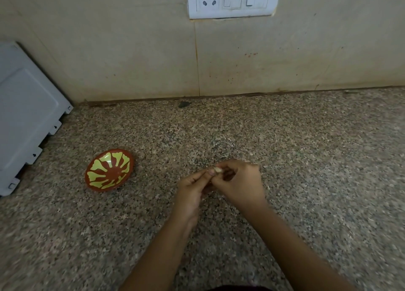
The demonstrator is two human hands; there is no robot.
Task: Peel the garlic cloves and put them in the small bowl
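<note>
A pale garlic clove (218, 170) is pinched between the fingertips of both hands above the speckled granite counter (306, 159). My left hand (192, 192) holds it from the left, thumb on top. My right hand (238, 181) curls over it from the right, fingers bent around the clove. Most of the clove is hidden by the fingers. The small bowl (109, 170), red-brown with a yellow-green leaf pattern, sits on the counter well to the left of my hands, and I see nothing in it.
A white appliance (26, 115) stands at the left edge, close behind the bowl. A beige tiled wall (285, 60) runs along the back, with a white socket and switch plate (232, 0) high up. A small dark speck (183, 104) lies near the wall.
</note>
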